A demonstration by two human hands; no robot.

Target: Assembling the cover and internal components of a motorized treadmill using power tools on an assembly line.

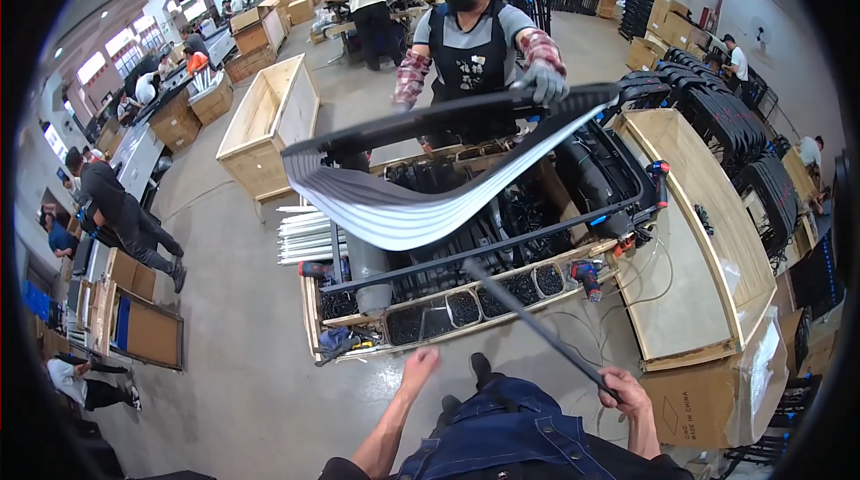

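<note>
My right hand (627, 390), lower right of the frame, has its fingers clenched round the near end of a thin black rod (536, 326). The rod runs up and left from the hand, and its far tip sits over the front rail of the wooden crate (466, 294) in the middle of the frame. My left hand (419, 368), lower centre, is released, fingers spread, holding nothing, just short of the crate's near edge.

Judged from this: the rod is in hand but not yet set down or fitted; I cannot tell whether the tip touches the rail. The crate already holds black frame parts, a grey tube (367, 270) and small bins of dark hardware (461, 308) along the front, so loading looks partly done.

Across the crate, a co-worker with gloved hands holds a long curved black-and-white slatted panel (421, 202) above it, one glove (542, 81) on its upper right end. The panel is not yet laid in.

Left of the crate lies a bundle of white rods (305, 234); an open wooden box (269, 122) sits upper left, a flat wooden tray (699, 238) right.
</note>
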